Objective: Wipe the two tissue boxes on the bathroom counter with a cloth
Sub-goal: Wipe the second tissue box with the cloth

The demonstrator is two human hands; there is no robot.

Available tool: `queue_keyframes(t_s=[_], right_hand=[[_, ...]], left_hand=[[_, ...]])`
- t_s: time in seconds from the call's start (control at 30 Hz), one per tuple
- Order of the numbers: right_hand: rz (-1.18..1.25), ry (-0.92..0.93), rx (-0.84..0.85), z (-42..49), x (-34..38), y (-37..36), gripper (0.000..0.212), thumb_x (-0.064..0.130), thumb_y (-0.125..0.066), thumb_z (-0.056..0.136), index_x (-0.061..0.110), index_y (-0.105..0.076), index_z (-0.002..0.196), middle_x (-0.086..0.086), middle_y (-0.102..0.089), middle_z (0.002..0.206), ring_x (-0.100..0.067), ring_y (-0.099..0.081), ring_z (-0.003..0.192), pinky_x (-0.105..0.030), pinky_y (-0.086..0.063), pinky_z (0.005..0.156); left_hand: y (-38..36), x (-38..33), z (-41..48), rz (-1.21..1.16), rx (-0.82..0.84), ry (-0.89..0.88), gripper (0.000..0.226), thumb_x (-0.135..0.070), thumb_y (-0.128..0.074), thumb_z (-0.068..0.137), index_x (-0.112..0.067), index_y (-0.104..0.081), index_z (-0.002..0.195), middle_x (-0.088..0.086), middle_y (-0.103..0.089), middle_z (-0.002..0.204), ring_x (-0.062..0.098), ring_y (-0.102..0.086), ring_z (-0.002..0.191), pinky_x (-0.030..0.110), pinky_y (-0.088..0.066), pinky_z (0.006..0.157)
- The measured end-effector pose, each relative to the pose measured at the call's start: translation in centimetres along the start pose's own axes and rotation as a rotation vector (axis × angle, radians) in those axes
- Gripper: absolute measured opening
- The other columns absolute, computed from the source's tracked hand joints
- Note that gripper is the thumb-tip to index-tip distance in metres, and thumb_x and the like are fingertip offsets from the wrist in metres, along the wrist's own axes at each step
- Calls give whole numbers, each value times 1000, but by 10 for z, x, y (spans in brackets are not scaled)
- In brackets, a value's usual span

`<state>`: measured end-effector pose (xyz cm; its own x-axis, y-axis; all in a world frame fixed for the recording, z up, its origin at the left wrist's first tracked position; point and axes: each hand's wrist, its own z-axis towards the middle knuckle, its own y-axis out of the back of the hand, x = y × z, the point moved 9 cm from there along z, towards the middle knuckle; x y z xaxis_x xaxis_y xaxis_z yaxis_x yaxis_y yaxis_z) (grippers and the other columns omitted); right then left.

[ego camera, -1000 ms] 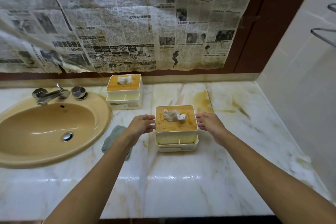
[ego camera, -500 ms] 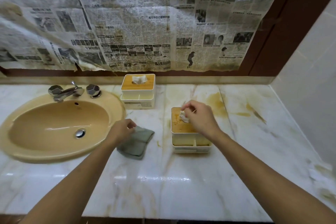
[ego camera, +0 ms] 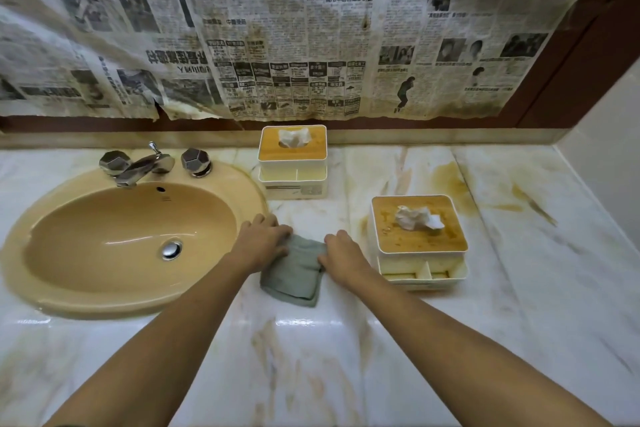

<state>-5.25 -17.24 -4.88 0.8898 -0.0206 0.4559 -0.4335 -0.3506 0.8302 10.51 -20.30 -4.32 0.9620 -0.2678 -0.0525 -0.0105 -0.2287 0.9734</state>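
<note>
Green cloth [ego camera: 294, 276] beside the sink [ego camera: 250, 198] has its edges gripped by left hand [ego camera: 264, 240] and right hand [ego camera: 341, 252].

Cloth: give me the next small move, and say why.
Probably lift the cloth and bring it onto the lid of the near tissue box. The left hand and right hand both grip its far corners on the counter, and that lid looks spotted.

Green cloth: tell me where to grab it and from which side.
Pinch the green cloth at its far corners, from above. It lies folded flat on the counter with no raised part, and the left hand and right hand hold those corners.
</note>
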Motion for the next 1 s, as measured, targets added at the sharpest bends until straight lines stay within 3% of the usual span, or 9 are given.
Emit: queue_keyframes(t_s=[0.13,0.23,0.33,0.47,0.57,0.73,0.87,0.93,1.0], right_hand=[[-54,-44,-63,6,-4,-5,26,15,-54,94,4,-57,117,-17,-45,125,-39,-57,107,-39,-46,87],[11,-7,-59,3,5,5,22,24,-59,88,9,-60,104,-13,-54,113,-32,-56,102,-40,-49,84],[297,21,-74,-8,16,38,14,26,-66,78,15,-58,84,-1,-63,86,-20,-57,81,-34,-47,69],[634,113,-115,-29,32,102,13,14,-69,77,18,-57,80,0,-64,71,-16,-54,64,-30,-44,61],[1058,243,-77,-49,31,155,18,4,-68,85,16,-57,92,-8,-66,76,-18,-63,65,-33,-54,64],[1336,404,168,-83,23,187,56,30,-85,73,10,-64,121,-7,-70,113,-19,-66,105,-29,-55,84],[1508,303,75,-95,-17,188,51,23,-79,79,7,-63,125,-16,-67,123,-31,-61,117,-50,-48,101],[1585,223,-18,-103,-44,197,47,26,-71,86,5,-61,126,-21,-66,123,-34,-65,109,-55,-48,94],[1556,166,-72,-109,-66,209,40,27,-65,94,4,-60,126,-19,-71,113,-30,-70,96,-46,-56,79]], left_hand=[[0,-1,4,-78,-84,-40,24,-43,-60,90,-27,-59,108,-3,-50,115,21,-42,110,36,-33,89],[7,6,4,-431,-15,-31,13,-34,-68,85,-23,-62,89,-8,-62,96,15,-54,95,36,-40,83],[33,6,-6,-941,105,-45,13,-16,-74,84,-8,-65,88,-5,-65,77,10,-57,73,28,-44,73],[103,-5,-23,-1296,7,-108,20,-8,-72,85,0,-62,101,1,-66,83,14,-61,82,26,-50,73],[168,-26,-32,-1381,-164,-166,21,-14,-74,83,-11,-65,102,2,-67,92,15,-62,87,27,-53,69],[245,-104,-34,-1458,-266,-323,21,-11,-73,84,-9,-68,104,14,-70,98,21,-66,90,35,-57,79],[242,-151,-17,-1488,-194,-299,18,-12,-70,88,-12,-69,105,8,-70,95,16,-65,87,28,-56,67],[231,-162,-9,-1477,-185,-239,16,-12,-70,88,-14,-69,104,4,-71,92,11,-66,83,24,-54,59],[220,-172,-3,-1485,-173,-191,17,-11,-70,88,-11,-67,105,5,-72,91,13,-67,80,26,-55,58]])
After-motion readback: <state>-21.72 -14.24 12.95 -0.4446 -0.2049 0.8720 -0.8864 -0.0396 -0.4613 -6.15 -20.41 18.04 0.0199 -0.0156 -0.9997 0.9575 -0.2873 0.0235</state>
